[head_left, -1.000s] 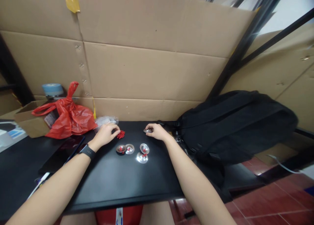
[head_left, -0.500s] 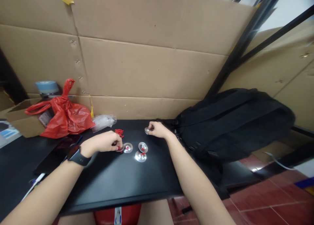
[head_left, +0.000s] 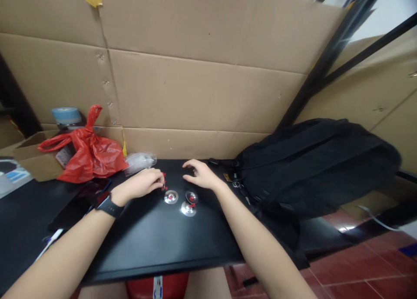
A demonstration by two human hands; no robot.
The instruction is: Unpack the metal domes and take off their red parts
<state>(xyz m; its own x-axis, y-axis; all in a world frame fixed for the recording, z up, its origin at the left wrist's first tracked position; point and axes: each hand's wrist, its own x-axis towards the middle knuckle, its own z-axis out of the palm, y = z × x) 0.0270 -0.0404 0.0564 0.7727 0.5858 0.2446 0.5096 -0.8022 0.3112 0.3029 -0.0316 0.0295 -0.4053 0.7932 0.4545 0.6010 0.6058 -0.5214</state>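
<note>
My left hand (head_left: 148, 184) is closed, its fingertips pinching a small metal cymbal with red cord (head_left: 164, 184), mostly hidden behind the fingers. My right hand (head_left: 199, 174) is held above the table with thumb and fingers apart and nothing between them. Just right of my left hand's fingers, a round silvery cymbal (head_left: 171, 197) with a red knot at its centre lies on the black table (head_left: 153, 238). Nearer my right hand, a darker-looking cymbal (head_left: 192, 197) overlaps a shiny one (head_left: 188, 209), with red cord between them.
A black backpack (head_left: 312, 168) fills the table's right side. At the left are a tied red plastic bag (head_left: 94, 155), a cardboard box (head_left: 35, 160), a blue-lidded jar (head_left: 67, 116) and a dark tablet-like slab (head_left: 74, 203). Clear plastic wrap (head_left: 140, 162) lies by the cardboard wall (head_left: 195, 94).
My right hand has let go of the metal cymbal it held and opened. My left hand has lifted its cymbal slightly up and away. The overlapping upper cymbal now looks darker.
</note>
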